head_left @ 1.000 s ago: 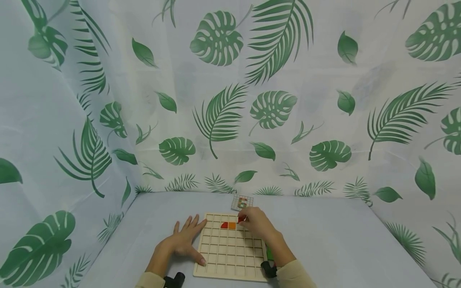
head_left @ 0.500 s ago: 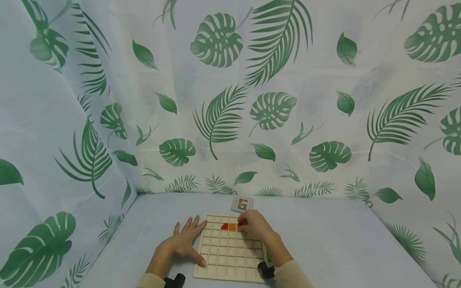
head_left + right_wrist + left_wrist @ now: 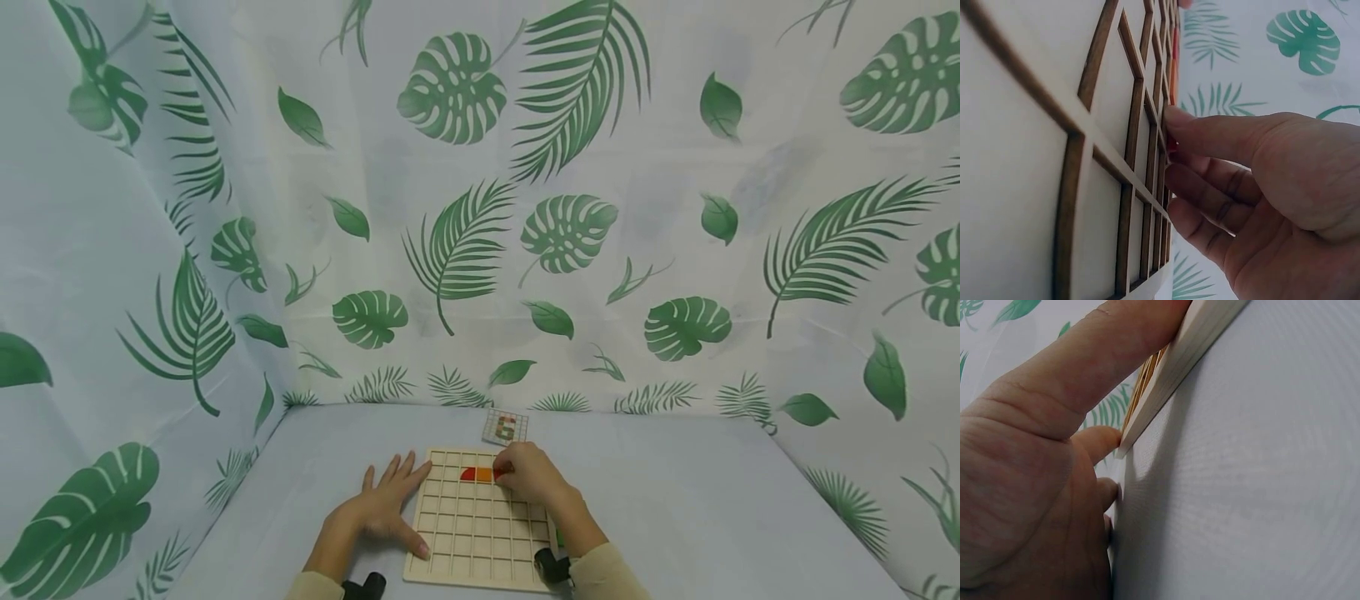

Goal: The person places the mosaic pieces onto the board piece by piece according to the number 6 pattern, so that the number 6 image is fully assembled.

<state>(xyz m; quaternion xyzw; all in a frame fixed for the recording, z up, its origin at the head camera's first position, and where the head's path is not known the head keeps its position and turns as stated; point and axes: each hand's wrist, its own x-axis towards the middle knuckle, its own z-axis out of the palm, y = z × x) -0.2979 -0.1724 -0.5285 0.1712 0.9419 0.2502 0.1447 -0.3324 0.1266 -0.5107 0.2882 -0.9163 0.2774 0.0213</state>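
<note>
The backdrop is taken up by a big leaf-print cloth (image 3: 450, 250), with a pale table (image 3: 712, 500) spread out in front. On that, a wooden grid board (image 3: 462, 527) is laid flat, pretty much squared up, near edge running left to right; it's close enough to square that a long axis can't really be picked out.

Its left edge is touched by the left hand (image 3: 378, 510), fingers spread and grip released. Over the far right part, a red piece (image 3: 497, 473) is pinched by the right hand (image 3: 534, 475), low against the grid. Most of it's hidden by the fingers, so which way it points can't be told.

Just beyond the board's far edge, a small card (image 3: 495, 425) can be seen. Right of the pinch-free red quarter (image 3: 468, 475), whose curve is pointed far-left, an orange square (image 3: 483, 474) is seated, same row.
</note>
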